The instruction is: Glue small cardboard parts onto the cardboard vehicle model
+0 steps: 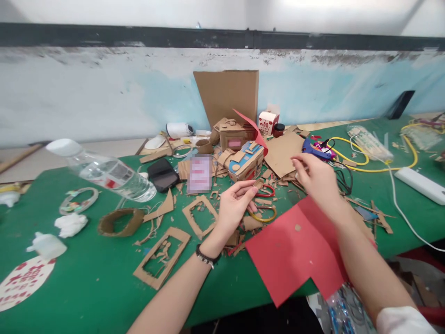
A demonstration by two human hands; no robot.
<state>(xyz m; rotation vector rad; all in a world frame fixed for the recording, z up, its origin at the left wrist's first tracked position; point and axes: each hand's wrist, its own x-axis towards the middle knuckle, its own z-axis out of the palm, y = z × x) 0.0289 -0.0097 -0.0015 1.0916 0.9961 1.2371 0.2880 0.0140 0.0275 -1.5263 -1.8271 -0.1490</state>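
My left hand (236, 200) is over the middle of the table, thumb and fingertips pinched on a small cardboard piece (258, 183). Just right of those fingers show the red and yellow handle loops of scissors (267, 214); the hand hides the rest of them. My right hand (314, 178) is raised above the red paper sheet (283, 250), its thumb and index finger pressed together. Whatever may be between them is too small to make out. Behind both hands stands a cardboard model (245, 162) with blue patches and a red strip.
Cardboard scraps and cut-out frames (162, 257) litter the green tabletop (104, 287). At left lie a tilted water bottle (104, 171), a black case (162, 175) and a cardboard ring (120, 221). A blue glue gun (316, 149), yellow cable and white power strip (422, 184) lie right.
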